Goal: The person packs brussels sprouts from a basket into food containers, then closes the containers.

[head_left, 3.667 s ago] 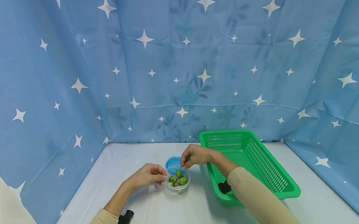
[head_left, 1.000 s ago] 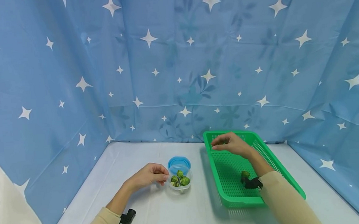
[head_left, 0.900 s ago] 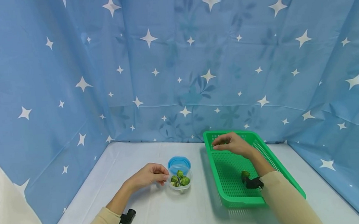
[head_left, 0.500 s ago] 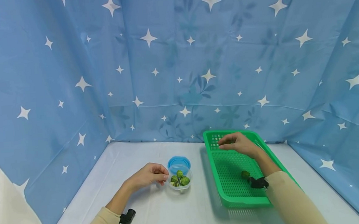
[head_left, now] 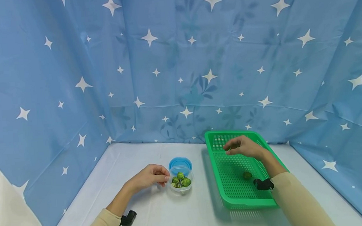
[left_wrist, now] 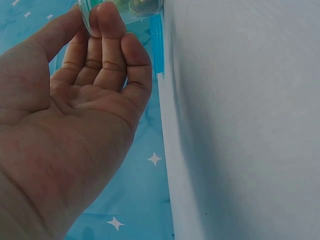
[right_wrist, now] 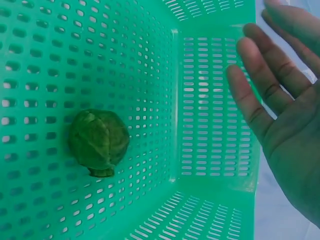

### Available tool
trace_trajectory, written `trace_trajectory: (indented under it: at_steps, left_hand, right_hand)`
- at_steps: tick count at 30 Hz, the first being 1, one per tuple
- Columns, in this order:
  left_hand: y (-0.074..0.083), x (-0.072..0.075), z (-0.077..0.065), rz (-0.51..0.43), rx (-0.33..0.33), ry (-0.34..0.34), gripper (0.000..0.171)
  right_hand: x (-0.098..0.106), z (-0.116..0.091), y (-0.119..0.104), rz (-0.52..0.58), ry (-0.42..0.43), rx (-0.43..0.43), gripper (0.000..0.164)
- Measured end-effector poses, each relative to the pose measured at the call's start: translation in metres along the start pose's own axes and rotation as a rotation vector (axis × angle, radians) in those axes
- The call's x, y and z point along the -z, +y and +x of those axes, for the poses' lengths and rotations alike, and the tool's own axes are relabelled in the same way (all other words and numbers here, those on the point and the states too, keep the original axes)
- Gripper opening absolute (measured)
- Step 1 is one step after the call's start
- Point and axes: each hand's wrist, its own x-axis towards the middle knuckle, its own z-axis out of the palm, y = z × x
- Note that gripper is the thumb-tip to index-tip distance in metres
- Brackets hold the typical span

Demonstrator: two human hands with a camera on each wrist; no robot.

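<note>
Several Brussels sprouts (head_left: 186, 181) sit in a small clear plastic container (head_left: 182, 189) on the table. Its blue lid (head_left: 180, 162) stands open at the far side. My left hand (head_left: 149, 177) pinches the container's left rim between thumb and fingers; the left wrist view shows the container (left_wrist: 135, 19) at the fingertips. Over the green plastic basket (head_left: 222, 190), my right hand (head_left: 243, 147) hovers with relaxed fingers and nothing in them. A single Brussels sprout (right_wrist: 99, 142) lies on the basket floor, below and nearer than that hand.
A white cloth (head_left: 162, 217) covers the table. Blue star-patterned curtain (head_left: 178, 64) hangs behind and along both sides. The basket's raised walls stand to the right of the container. Black wrist cameras (head_left: 129, 218) are strapped to both wrists.
My right hand has gone from the container to above the basket, then drifted slightly right and lower. The sprout in the basket has come into sight. My left hand stays at the container.
</note>
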Motion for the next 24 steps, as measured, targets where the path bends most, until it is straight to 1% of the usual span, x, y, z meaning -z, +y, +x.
trace_trajectory:
  at_steps: [5,9,14,18,24]
  left_hand:
    - [0.0,0.0,0.0,0.007,0.002,0.004,0.029]
    - [0.0,0.0,0.0,0.012,-0.002,0.006,0.029]
    - [-0.002,0.002,0.0,0.004,-0.008,-0.006,0.031]
    - [-0.004,0.003,0.0,-0.01,-0.006,-0.017,0.033]
    - [-0.003,0.003,0.0,-0.015,0.001,-0.015,0.033]
  right_hand:
    - [0.002,-0.003,0.001,-0.041,-0.051,0.002,0.03]
    - [0.003,-0.003,0.005,-0.048,-0.077,-0.026,0.033]
    - [0.005,-0.004,0.007,-0.1,-0.119,-0.013,0.039]
    - [0.008,-0.007,0.007,-0.132,-0.14,-0.011,0.039]
    - [0.011,-0.011,0.005,-0.164,-0.163,-0.051,0.037]
